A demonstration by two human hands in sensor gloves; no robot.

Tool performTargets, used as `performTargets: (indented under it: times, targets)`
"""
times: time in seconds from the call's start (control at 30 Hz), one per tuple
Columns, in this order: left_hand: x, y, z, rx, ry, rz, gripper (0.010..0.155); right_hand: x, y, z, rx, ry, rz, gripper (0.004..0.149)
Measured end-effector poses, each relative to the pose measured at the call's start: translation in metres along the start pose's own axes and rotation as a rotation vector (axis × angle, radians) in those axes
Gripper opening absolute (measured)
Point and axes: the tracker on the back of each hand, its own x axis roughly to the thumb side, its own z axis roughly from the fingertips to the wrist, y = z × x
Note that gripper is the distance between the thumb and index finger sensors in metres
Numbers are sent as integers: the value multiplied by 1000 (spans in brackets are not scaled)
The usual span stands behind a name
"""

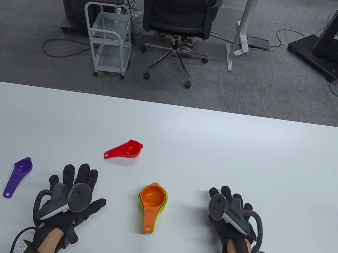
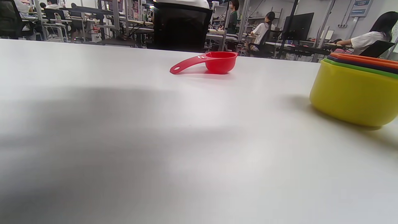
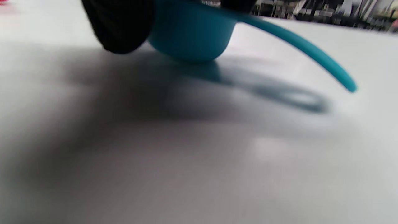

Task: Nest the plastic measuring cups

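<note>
Leftmost, a purple cup lies on the table, handle toward the near edge. Just beside it the left hand rests flat, fingers spread and grasping nothing. Farther back sits a red cup — upright, well apart from the rest. Between the hands stands the stack: orange on top, yellow outermost. The right hand is curled over a teal cup — a gloved finger touches its bowl, handle free; whether it grips the cup I cannot tell.
</note>
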Motion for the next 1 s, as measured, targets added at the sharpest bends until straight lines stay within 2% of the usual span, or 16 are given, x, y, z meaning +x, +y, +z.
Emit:
performTargets:
  times: [0.03, 0.1, 0.23, 0.3, 0.4, 0.6, 0.73, 0.9, 1.0]
  targets:
    - [0, -1, 0, -8, 1, 0, 93, 2, -1, 1, -41, 10, 42, 70]
    - [1, -1, -1, -12, 5, -5, 93, 3, -2, 0, -34, 19, 51, 71]
    - [0, 0, -1, -7, 12, 4, 93, 9, -15, 7, -98, 5, -41, 80]
    - [-1, 1, -1, -2, 19, 6, 93, 25, -30, 17, -201, -30, -145, 82]
    - [-1, 1, -2, 6, 24, -1, 93, 60, -49, 29, -254, -77, -200, 83]
    - [-1, 0, -2, 4, 21, -8, 93, 145, -79, 42, -262, -146, -111, 84]
    - [-1, 0, -1, -5, 26, -2, 94, 184, -87, 38, -224, -137, -85, 83]
    - [-1, -1, -1, -14, 30, 4, 94, 207, -81, 28, -175, -93, -40, 81]
    - [-1, -1, -1, -23, 33, 2, 94, 209, -74, 21, -180, -52, 4, 81]
